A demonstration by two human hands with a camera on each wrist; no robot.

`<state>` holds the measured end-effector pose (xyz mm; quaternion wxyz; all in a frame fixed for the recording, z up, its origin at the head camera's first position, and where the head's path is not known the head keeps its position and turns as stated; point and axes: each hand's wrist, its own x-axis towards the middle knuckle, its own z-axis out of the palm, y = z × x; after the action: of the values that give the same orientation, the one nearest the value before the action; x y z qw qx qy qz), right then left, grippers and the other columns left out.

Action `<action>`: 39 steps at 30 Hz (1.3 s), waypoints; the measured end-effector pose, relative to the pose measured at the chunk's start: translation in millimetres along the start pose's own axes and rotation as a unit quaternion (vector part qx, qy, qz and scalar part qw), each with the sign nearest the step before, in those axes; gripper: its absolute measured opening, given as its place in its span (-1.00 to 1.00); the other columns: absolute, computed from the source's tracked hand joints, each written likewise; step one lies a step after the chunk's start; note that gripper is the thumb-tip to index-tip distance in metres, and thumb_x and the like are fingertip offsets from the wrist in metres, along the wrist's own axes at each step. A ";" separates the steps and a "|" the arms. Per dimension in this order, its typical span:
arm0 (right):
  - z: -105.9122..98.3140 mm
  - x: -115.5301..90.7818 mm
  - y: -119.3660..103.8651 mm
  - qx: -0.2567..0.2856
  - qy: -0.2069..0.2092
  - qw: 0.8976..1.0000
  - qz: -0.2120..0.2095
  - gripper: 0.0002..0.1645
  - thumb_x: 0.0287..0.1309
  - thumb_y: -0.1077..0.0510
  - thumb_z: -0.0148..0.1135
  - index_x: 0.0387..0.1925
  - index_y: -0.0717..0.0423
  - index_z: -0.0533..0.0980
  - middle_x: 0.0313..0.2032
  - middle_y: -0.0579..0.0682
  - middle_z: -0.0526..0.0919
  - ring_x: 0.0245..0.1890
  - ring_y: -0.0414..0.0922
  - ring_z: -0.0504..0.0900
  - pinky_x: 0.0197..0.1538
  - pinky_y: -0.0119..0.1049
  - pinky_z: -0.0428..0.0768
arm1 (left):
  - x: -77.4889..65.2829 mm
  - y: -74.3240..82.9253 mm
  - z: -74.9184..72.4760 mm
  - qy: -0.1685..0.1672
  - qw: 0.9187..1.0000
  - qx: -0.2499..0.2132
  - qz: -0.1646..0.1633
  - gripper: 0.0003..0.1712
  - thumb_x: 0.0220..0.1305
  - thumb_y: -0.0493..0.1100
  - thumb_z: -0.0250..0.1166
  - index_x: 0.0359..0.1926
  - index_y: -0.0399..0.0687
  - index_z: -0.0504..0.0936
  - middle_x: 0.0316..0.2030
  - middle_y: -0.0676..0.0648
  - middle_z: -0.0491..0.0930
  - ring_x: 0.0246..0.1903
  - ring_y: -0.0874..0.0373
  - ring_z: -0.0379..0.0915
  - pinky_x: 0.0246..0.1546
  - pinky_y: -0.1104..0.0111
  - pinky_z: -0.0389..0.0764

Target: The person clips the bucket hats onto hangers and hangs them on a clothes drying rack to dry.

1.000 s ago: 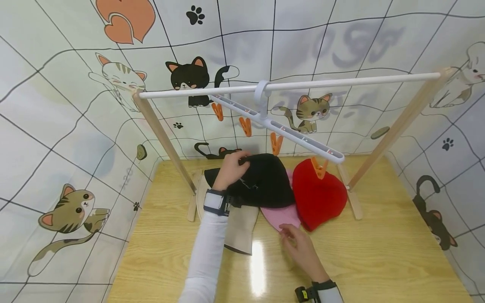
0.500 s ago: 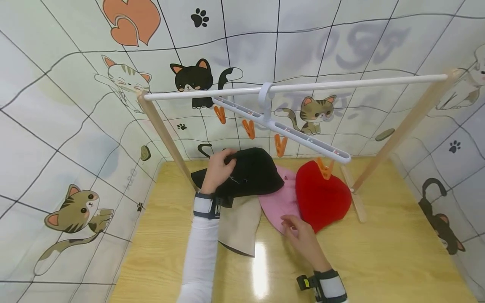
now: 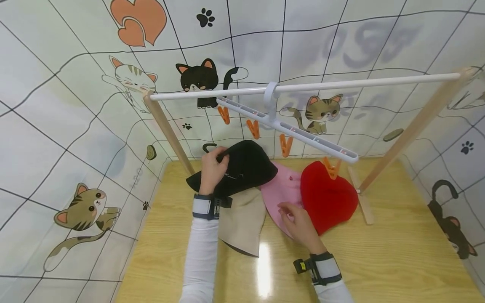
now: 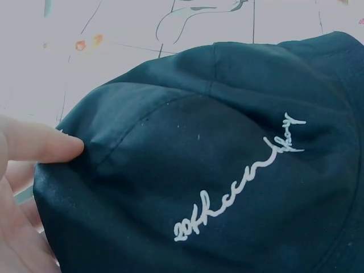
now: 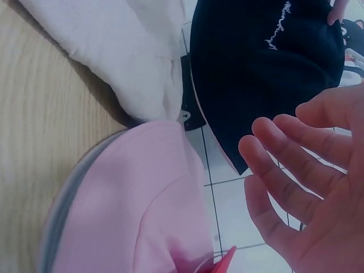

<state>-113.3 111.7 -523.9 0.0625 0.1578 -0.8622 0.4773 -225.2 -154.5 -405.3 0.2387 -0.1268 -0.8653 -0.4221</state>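
My left hand (image 3: pixel 214 170) pinches the edge of a black bucket hat (image 3: pixel 246 166), thumb on one side and fingers behind, as the left wrist view shows. White script lettering (image 4: pixel 227 193) runs across the hat's cloth. Held up, the hat overlaps a beige hat (image 3: pixel 244 221) and a pink bucket hat (image 3: pixel 280 189) on the table. My right hand (image 3: pixel 297 223) hovers over the pink hat's near edge, fingers loosely bent and holding nothing. Right of it lies a red hat (image 3: pixel 327 202), partly over the pink one.
A rack with a white bar (image 3: pixel 360 85) and wooden legs (image 3: pixel 168 130) spans the table's back. From the bar hangs a white hanger (image 3: pixel 303 136) with several orange clips (image 3: pixel 286 146) above the hats. A cat-print backdrop (image 3: pixel 242 50) stands behind the wooden table (image 3: pixel 409 252).
My left hand has raised the black hat and carried it left, uncovering more of the pink and beige hats. The right hand stays near the pink hat. The head view has shifted slightly.
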 end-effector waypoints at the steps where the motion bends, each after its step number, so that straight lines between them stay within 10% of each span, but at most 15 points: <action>1: 0.5 2.5 -0.5 0.000 -0.006 1.000 0.005 -0.72 0.19 0.30 0.26 -0.04 0.20 0.57 -0.13 0.13 0.67 -0.19 -0.02 0.61 -0.09 -0.01 0.60 | -0.4 -1.0 -1.0 0.005 1.000 0.002 -0.004 -0.84 0.15 -0.41 0.22 -0.24 -0.34 0.67 -0.33 -0.23 0.67 -0.33 -0.08 0.57 -0.27 0.10 0.53; 17: 21.4 44.4 -10.5 -0.063 -0.055 0.996 0.006 -0.73 0.25 0.17 0.22 -0.03 0.14 0.59 -0.19 -0.03 0.66 -0.20 -0.08 0.56 -0.01 -0.11 0.54 | -12.6 -9.1 -17.6 0.039 0.998 0.023 -0.035 -0.83 0.13 -0.40 0.25 -0.22 -0.34 0.67 -0.32 -0.25 0.67 -0.28 -0.17 0.57 -0.25 0.05 0.53; 39: 31.9 130.3 -34.7 -0.078 -0.093 0.986 -0.114 -0.77 0.24 0.28 0.14 -0.10 0.28 0.56 -0.20 0.10 0.67 -0.24 -0.03 0.60 -0.10 -0.13 0.56 | -24.0 -17.9 -39.7 0.074 0.994 0.031 -0.075 -0.84 0.17 -0.35 0.27 -0.22 -0.32 0.69 -0.32 -0.26 0.67 -0.29 -0.17 0.58 -0.29 0.04 0.53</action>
<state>-223.2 40.0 -479.5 0.0476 0.2934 -0.8752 0.3818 -200.1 -197.3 -408.7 0.2736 -0.0231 -0.8649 -0.4202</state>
